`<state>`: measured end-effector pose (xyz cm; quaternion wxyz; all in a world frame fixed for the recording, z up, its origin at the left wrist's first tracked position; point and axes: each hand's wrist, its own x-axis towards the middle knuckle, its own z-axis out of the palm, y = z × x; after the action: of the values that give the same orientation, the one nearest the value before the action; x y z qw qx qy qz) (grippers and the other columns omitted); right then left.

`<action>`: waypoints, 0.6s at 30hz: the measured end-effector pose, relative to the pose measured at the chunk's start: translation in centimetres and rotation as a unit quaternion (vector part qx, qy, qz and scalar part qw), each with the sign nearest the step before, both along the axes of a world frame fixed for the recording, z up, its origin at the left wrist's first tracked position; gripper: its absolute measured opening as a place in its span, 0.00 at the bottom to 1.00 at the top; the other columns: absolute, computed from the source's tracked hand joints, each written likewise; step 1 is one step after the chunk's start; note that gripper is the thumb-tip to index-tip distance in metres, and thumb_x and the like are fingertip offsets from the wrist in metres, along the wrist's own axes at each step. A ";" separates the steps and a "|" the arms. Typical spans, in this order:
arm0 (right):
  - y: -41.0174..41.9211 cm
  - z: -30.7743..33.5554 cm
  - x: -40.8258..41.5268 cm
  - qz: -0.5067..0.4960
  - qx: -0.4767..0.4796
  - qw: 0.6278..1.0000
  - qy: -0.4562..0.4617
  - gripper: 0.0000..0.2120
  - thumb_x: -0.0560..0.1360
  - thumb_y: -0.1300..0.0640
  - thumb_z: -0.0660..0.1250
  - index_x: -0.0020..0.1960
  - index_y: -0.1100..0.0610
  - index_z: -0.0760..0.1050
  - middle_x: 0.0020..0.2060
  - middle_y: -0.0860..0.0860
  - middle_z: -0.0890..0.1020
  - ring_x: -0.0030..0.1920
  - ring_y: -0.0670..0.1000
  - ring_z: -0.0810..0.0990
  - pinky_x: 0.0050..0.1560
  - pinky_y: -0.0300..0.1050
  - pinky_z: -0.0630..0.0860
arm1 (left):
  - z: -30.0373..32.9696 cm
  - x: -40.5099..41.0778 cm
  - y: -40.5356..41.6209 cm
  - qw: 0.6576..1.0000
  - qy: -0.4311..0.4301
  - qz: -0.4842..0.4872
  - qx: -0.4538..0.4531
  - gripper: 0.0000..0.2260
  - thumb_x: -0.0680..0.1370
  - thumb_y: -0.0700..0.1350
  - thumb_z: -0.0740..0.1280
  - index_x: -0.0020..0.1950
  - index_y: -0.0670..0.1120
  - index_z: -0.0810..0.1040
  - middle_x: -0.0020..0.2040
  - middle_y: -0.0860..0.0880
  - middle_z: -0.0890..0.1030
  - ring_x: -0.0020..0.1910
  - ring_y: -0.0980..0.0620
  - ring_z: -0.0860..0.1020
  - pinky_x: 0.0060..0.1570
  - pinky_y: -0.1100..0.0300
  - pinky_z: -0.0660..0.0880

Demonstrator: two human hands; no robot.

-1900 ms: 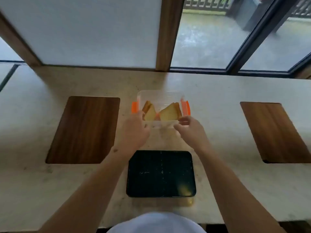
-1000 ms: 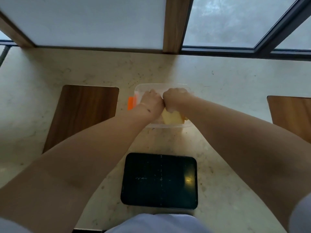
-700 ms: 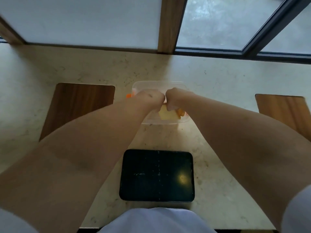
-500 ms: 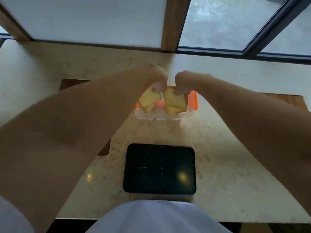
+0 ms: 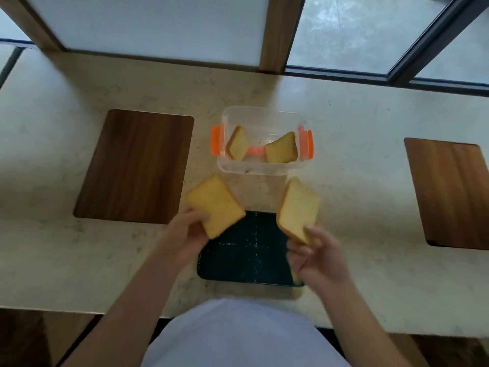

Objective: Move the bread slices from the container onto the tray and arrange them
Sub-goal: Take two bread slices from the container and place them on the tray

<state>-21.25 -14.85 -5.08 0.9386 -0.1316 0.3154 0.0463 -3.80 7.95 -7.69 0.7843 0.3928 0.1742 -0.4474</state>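
A clear container (image 5: 251, 169) with orange clips stands on the pale counter. Two bread slices lean inside it, one at the left (image 5: 237, 147) and one at the right (image 5: 281, 152). Nearer me lies the black tray (image 5: 248, 258), with nothing lying on it. My left hand (image 5: 186, 231) grips a bread slice (image 5: 214, 206) above the tray's far left corner. My right hand (image 5: 316, 256) pinches another slice (image 5: 298, 211) above the tray's far right corner. Both held slices are tilted and in the air.
A dark wooden board (image 5: 136, 166) is set into the counter at the left and another board (image 5: 449, 193) at the right. A window frame runs along the far edge. My white shirt fills the bottom of the view.
Both hands reached into the container, each took a slice, lifted it out and drew it back toward me over the tray. Two slices stay in the container.
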 end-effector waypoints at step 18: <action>7.5 -5.9 3.1 0.144 -0.141 0.943 0.265 0.10 0.72 0.62 0.73 0.49 0.58 0.74 0.33 0.50 0.71 0.27 0.45 0.66 0.26 0.37 0.63 | -5.3 -5.0 6.0 0.977 0.047 0.047 0.201 0.18 0.77 0.30 0.64 0.61 0.49 0.76 0.56 0.42 0.81 0.52 0.42 0.80 0.40 0.49 0.80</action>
<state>-18.18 -7.32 -11.03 0.7764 -0.2891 0.5340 0.1690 -8.75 13.98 -12.97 0.7003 0.5122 0.3155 -0.3843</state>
